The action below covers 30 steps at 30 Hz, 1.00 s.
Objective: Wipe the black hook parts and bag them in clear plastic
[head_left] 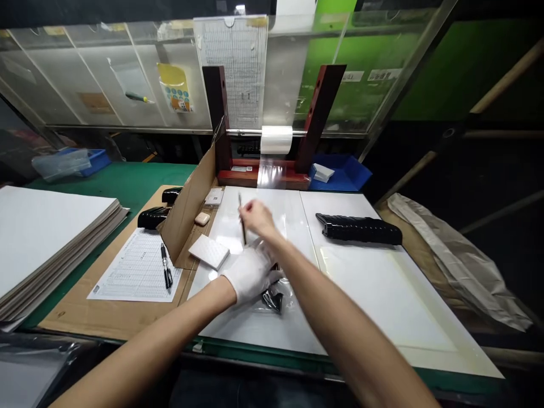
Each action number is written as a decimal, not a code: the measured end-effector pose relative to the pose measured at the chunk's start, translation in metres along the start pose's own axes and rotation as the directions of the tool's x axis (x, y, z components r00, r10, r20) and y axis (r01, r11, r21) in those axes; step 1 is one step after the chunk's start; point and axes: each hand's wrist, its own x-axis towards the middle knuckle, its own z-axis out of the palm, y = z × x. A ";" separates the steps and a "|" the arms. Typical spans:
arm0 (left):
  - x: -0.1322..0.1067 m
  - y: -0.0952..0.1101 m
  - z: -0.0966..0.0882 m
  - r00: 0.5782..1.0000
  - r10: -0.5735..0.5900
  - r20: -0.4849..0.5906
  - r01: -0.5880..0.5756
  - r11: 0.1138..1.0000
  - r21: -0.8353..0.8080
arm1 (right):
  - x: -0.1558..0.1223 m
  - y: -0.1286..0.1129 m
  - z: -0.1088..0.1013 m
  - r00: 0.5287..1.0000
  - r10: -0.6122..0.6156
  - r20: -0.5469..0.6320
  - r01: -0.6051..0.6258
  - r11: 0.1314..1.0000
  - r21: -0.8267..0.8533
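Observation:
My left hand [250,273], in a white glove, is closed over a glossy black part [272,300] that is mostly hidden beneath it. Clear plastic film [272,173] comes down from a roll towards the part, and shiny film lies around the part. Bare and pinched closed, my right hand [257,217] holds a thin dark pen-like tool [243,228] nearly upright, just beyond the gloved hand. Its exact kind is too blurred to tell. A white textured block [209,251] lies to the left of the glove.
The film roll [276,140] hangs on a bar between dark red posts. Another ribbed black part [361,229] lies at right. A cardboard divider [191,204] stands at left, beside a printed sheet [131,269] with a pen [166,267]. A blue bin [351,171] sits behind.

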 end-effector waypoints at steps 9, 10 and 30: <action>0.054 -0.085 -0.013 0.995 0.050 0.091 -0.044 0.997 -0.068 | 0.014 0.112 -0.083 0.952 -0.299 -0.066 0.291 0.950 -0.108; 0.070 -0.092 -0.010 0.991 0.042 0.131 -0.034 0.998 -0.060 | 0.017 0.115 -0.075 0.942 -0.333 -0.043 0.325 0.936 -0.138; 0.116 -0.131 0.023 0.858 -0.027 0.513 0.018 1.000 0.022 | 0.031 0.170 -0.074 0.965 -0.257 0.054 0.255 0.872 -0.418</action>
